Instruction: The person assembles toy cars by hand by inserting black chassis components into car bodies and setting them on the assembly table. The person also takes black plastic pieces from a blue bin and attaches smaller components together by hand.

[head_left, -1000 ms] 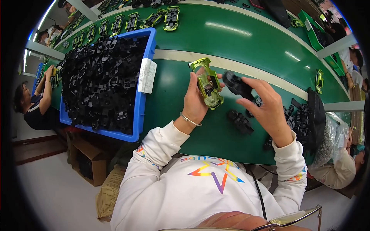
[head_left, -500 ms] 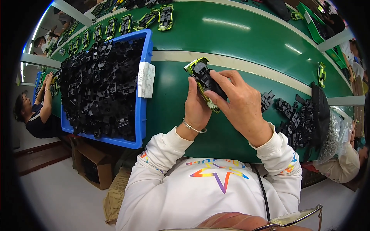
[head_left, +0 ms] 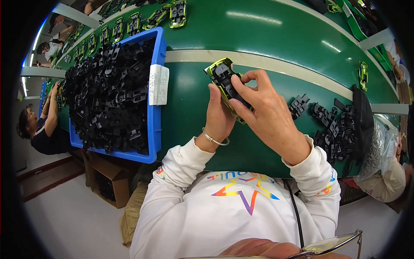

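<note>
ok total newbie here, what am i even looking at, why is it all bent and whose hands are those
This is a view from a wide fisheye camera worn on a person's head, looking down, so straight edges bend. The two bare hands belong to the wearer. The left hand holds a yellow-green toy car body upside down, while the right hand presses a black plastic part into it. They work over a green conveyor table. To the left sits a blue bin full of black parts, and a loose pile of black parts lies to the right. More toy cars line the far side.
</note>
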The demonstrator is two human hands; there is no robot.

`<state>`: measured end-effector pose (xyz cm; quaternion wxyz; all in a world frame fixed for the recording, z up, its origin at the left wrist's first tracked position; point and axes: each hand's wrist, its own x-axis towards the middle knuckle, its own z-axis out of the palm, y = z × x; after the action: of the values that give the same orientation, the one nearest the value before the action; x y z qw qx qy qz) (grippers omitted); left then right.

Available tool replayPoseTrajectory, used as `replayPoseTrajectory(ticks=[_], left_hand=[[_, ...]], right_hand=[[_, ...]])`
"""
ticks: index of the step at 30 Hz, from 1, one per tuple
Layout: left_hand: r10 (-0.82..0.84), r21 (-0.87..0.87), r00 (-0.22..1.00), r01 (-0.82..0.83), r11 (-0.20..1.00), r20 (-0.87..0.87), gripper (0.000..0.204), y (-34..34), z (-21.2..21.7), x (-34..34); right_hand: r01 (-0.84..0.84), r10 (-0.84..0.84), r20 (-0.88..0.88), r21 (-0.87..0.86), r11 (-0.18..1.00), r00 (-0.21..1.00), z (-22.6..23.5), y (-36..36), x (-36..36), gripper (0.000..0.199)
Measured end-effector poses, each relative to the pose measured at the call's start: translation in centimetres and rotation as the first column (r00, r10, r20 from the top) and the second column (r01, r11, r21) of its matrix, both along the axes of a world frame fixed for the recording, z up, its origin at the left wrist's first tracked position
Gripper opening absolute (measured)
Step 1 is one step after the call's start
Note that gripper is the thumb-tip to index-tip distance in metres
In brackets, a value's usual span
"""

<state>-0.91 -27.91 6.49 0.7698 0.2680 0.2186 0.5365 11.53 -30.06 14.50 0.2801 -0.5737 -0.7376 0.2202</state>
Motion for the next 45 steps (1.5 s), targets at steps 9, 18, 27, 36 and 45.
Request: replayPoseTrajectory(ticks=[9,18,27,36,45], left_hand=[[0.033,-0.038,0.991,-0.038,0.999,-0.127,0.047,0.3,-0.9,0.3],[-0.07,-0.005,0.997,0.07,0.998,-0.029,0.053,-0.2,0.3,0.6],[-0.258,0.124,0.953,0.278,0.953,-0.156,0.064,-0.4,-0.7,0.2],[-0.234,0.023,0.939,0.248,0.969,-0.251,0.059,1.2,-0.1,0.8],[-0.168,0.127,0.869,0.253,0.959,-0.465,0.045,-0.6,0.3,1.5]], right_hand=[[0.028,-0.032,0.253,0.02,0.999,0.967,0.6,-1.2,-0.5,0.035],[0.142,-0.15,-0.217,-0.048,0.989,0.965,-0.8,2.1,3.7,0.043],[-0.184,-0.342,-0.617,-0.63,0.755,0.709,-1.3,4.4,3.6,0.033],[-0.091,-0.458,-0.64,-0.636,0.766,0.617,-3.6,5.1,4.3,0.027],[-0.055,-0.474,-0.698,-0.59,0.806,0.536,-3.3,4.0,6.3,0.027]])
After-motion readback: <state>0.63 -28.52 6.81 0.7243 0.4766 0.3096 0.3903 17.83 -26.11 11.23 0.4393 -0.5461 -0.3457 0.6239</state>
